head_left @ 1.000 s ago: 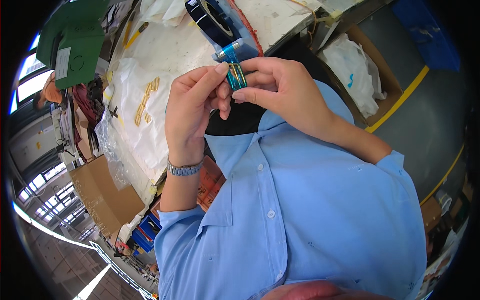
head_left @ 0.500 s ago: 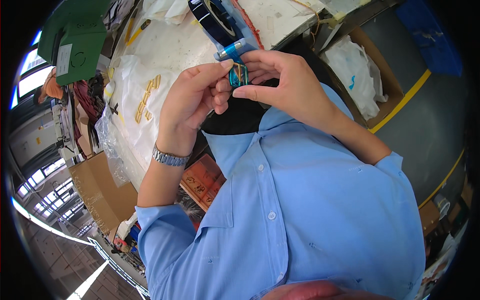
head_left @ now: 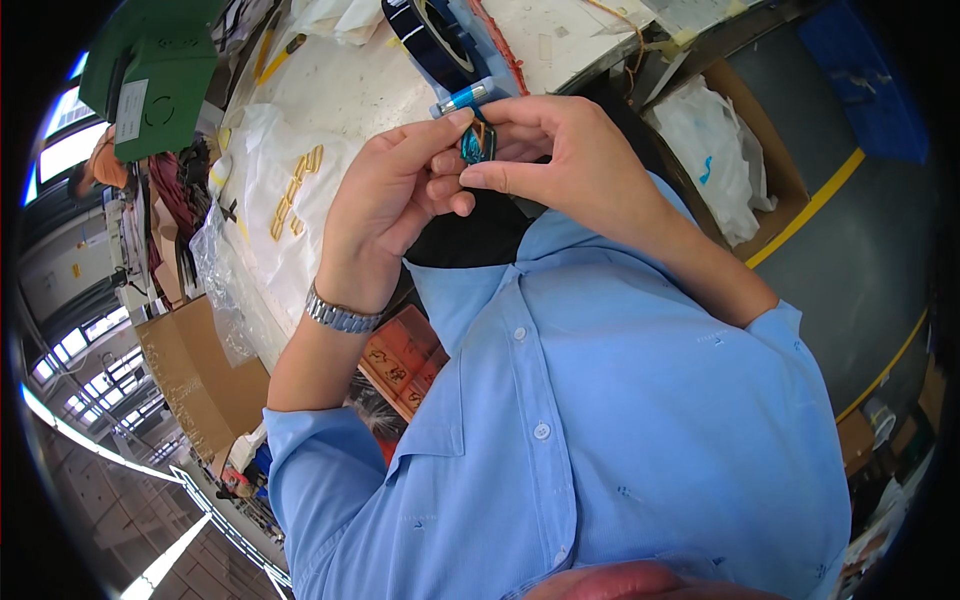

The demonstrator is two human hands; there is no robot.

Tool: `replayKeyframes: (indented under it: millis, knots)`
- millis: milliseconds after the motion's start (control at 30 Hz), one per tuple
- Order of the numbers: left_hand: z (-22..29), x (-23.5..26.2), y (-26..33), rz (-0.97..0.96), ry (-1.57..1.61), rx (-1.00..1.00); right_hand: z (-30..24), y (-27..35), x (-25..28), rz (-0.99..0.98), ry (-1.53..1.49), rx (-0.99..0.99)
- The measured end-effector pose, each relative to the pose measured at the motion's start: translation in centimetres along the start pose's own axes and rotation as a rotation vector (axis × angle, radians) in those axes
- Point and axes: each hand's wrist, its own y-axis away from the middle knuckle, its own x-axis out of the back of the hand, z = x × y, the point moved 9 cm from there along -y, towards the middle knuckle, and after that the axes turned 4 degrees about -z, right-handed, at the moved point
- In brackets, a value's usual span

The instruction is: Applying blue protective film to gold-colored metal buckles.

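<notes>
Between my two hands, close to the bench's front edge, is a small squarish loop with copper-coloured parts and shiny blue tape (head_left: pixel 474 146) on it. My left hand (head_left: pixel 405 175) pinches its left side between thumb and fingers, the other fingers curled under. My right hand (head_left: pixel 570 155) holds its right side, with the thumb at the lower corner and the fingers partly hidden behind. Just beyond the fingertips stands a tape dispenser (head_left: pixel 497 60) with a large dark blue tape roll (head_left: pixel 436 42). Blue tape also shows across the dispenser's front bar (head_left: pixel 464 98).
Several yellowish loops (head_left: pixel 298 190) lie on white plastic sheeting (head_left: pixel 258 165) to the left. A green machine (head_left: pixel 165 85) stands at far left, a cardboard box (head_left: pixel 205 380) below it. On the right is an open carton with a white bag (head_left: pixel 715 150); an orange-red box (head_left: pixel 403 360) sits by my left forearm.
The piece has turned slightly in my fingers and shifted a little away from the dispenser bar. My left fingers have moved slightly; both hands keep their hold.
</notes>
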Motion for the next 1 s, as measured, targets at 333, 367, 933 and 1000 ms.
replayKeyframes:
  millis: [333,367,933,1000]
  knots:
    - [-0.8,0.2,-0.3,-0.009,0.175,0.138,0.5,-0.2,0.1,0.003,0.064,-0.034]
    - [-0.9,0.2,-0.3,-0.003,0.184,0.129,0.4,-0.3,0.0,0.005,0.061,-0.031]
    - [-1.5,1.2,3.8,0.225,-0.259,-0.492,0.6,-0.2,0.1,0.04,-0.055,-0.094]
    - [-1.6,0.1,5.0,0.304,-0.439,-0.704,1.1,-0.1,0.0,0.054,-0.012,-0.121]
